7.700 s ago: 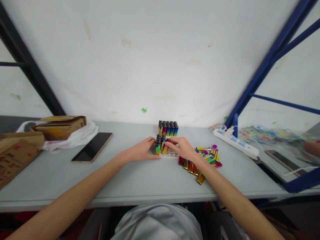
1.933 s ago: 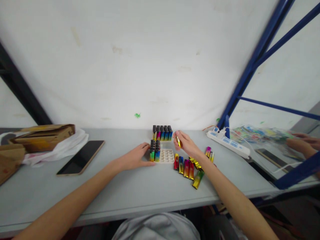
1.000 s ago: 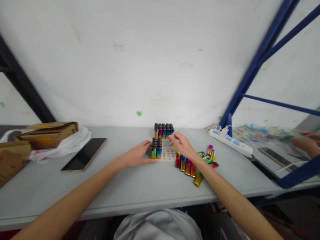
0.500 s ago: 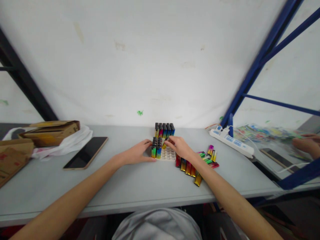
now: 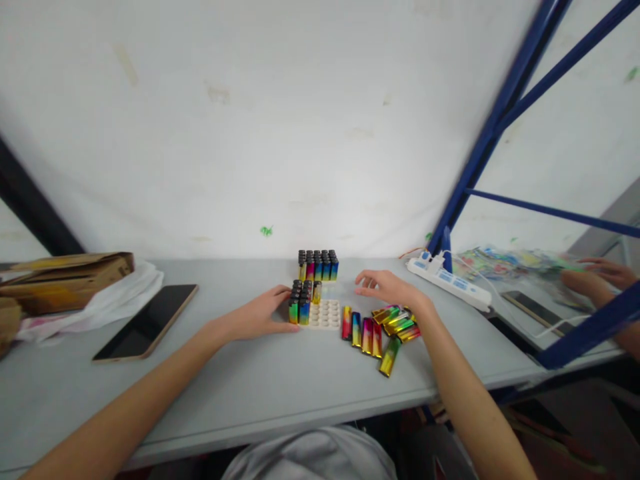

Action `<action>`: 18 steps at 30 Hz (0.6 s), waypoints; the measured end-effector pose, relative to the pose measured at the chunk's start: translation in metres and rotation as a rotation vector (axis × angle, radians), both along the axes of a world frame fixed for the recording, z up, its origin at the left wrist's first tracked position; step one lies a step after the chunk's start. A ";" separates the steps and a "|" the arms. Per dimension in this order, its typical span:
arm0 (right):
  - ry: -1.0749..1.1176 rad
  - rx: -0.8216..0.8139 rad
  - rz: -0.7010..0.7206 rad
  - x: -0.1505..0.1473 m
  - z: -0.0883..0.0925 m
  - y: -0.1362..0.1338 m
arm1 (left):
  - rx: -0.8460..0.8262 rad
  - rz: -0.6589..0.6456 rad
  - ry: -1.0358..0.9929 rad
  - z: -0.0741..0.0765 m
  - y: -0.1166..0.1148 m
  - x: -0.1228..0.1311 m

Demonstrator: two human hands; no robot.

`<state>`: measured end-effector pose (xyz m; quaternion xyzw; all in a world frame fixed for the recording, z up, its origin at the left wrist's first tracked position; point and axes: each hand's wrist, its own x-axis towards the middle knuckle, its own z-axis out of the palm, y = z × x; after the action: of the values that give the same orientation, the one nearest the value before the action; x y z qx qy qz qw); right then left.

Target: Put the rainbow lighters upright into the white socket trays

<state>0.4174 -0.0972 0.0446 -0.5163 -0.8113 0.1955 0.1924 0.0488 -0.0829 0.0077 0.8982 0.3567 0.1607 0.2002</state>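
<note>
My left hand [image 5: 265, 312] rests at the left side of a white tray [image 5: 326, 315] with round holes, thumb and fingers spread around its edge. Several lighters with black tops [image 5: 300, 303] stand upright in the tray's left part, and a yellow lighter [image 5: 317, 293] stands beside them. My right hand [image 5: 383, 285] hovers to the right of the tray, fingers curved and apart, nothing visible in it. Below it lie several loose shiny lighters [image 5: 367, 335] in red, blue, green and gold. A block of upright lighters [image 5: 319, 265] stands behind the tray.
A phone [image 5: 147, 323], a white plastic bag [image 5: 145, 283] and cardboard boxes [image 5: 95, 280] are at left. A white power strip [image 5: 449, 283] lies at right by a blue frame [image 5: 480, 157]. Beyond it are another person's hands [image 5: 600, 277] and a phone [image 5: 537, 312].
My right hand has let go of the yellow lighter, which now stands in the tray, and has moved right over the loose lighters. The view has shifted slightly. My left hand remains by the tray.
</note>
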 end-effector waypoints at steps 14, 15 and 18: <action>-0.178 -0.021 0.127 -0.041 -0.019 -0.004 | 0.037 0.001 0.046 0.008 0.000 -0.010; -0.180 -0.002 0.114 -0.042 -0.023 -0.001 | 0.044 0.014 0.047 0.008 0.001 -0.011; -0.170 0.056 0.051 -0.042 -0.032 0.007 | 0.060 0.033 0.047 0.009 0.001 -0.013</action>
<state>0.3759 -0.0900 0.0127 -0.5045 -0.8428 0.1331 0.1321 0.0358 -0.0820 0.0163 0.9013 0.3712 0.1536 0.1621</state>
